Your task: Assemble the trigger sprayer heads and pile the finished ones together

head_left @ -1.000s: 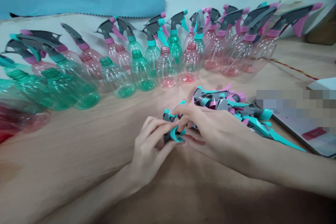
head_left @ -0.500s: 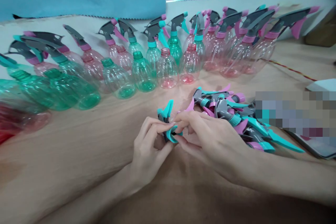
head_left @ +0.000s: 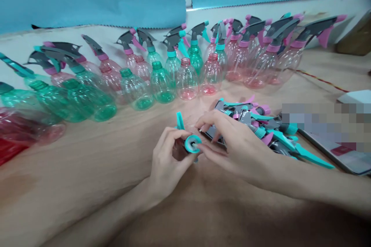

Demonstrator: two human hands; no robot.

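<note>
My left hand (head_left: 167,159) is closed round a teal and grey spray head (head_left: 189,141), its round teal collar turned toward me and its teal trigger sticking up. My right hand (head_left: 232,144) pinches the collar's right side with thumb and forefinger, the other fingers curved over it. Just right of both hands lies a pile of loose spray heads (head_left: 261,125) in teal, pink and grey.
A curved row of green and pink plastic bottles (head_left: 162,83) stands across the brown table (head_left: 87,170), some capped with spray heads, some open. More bottles lie at the far left (head_left: 26,123). A flat device (head_left: 344,150) sits at the right edge. Blue sheeting hangs behind.
The spray head has been turned in my hands so its collar now faces me and the trigger points up. The view has shifted slightly down and right.
</note>
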